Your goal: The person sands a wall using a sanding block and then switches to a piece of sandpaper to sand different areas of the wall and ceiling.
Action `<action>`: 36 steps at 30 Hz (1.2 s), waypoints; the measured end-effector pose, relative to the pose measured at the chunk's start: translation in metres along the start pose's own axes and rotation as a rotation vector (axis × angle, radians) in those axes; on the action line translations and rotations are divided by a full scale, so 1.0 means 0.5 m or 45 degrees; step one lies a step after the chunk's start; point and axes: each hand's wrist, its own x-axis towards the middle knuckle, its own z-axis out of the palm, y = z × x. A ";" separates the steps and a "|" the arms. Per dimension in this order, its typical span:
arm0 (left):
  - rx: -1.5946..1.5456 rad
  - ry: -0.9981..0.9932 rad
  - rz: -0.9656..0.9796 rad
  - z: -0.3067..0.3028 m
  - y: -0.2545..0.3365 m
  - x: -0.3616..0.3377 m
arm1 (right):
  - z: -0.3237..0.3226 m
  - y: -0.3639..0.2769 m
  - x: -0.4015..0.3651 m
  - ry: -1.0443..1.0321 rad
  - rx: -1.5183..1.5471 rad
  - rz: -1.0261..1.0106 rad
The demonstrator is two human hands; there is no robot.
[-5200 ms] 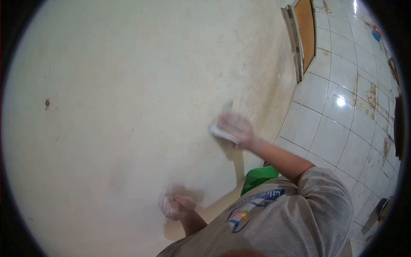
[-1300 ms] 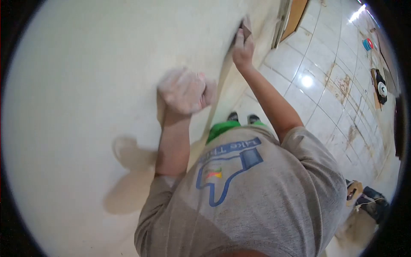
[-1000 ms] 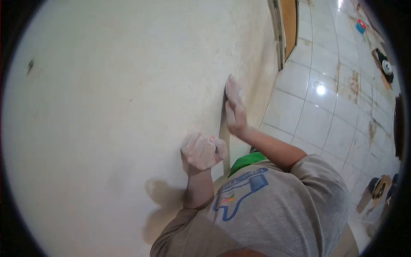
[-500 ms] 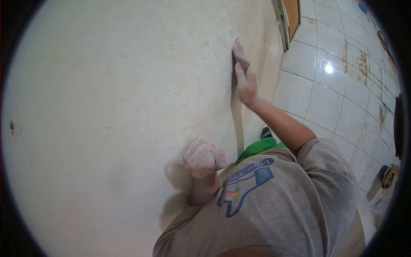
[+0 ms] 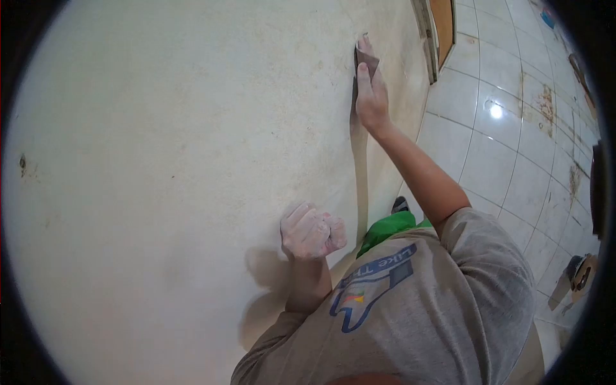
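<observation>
My right hand (image 5: 373, 96) reaches far up along the pale wall (image 5: 192, 115), its fingers pressing a folded piece of brown sandpaper (image 5: 367, 61) flat against the surface. The thumb lies over the sheet, and white dust coats the fingers. Lower down, my left hand (image 5: 313, 230) is curled into a fist close to the wall, thick with white dust; nothing sticks out of it. Faint scuffs and yellowish patches mark the wall around the sandpaper.
A white tiled floor (image 5: 507, 147) with brown stains runs along the wall's right side. A wooden door frame (image 5: 441, 29) stands at the top. At the lower right, a brownish object (image 5: 582, 277) lies on the tiles. My shoe (image 5: 400, 205) shows beside the wall.
My right hand has slid the sandpaper further up the wall. My left fist has turned slightly and shifted a little up and right. The view has tilted a little.
</observation>
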 end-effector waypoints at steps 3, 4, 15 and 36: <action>0.080 -0.121 0.011 -0.001 0.003 0.012 | -0.013 -0.022 0.011 0.024 -0.118 0.049; 0.101 -0.119 0.022 0.002 0.004 0.009 | -0.011 -0.017 -0.023 -0.020 0.042 0.109; 0.251 -0.105 0.005 0.024 -0.001 0.008 | -0.058 0.072 -0.232 -0.641 -0.259 -0.523; 0.186 -0.097 0.002 0.033 -0.007 0.005 | -0.062 -0.007 -0.178 -0.545 -0.193 -0.226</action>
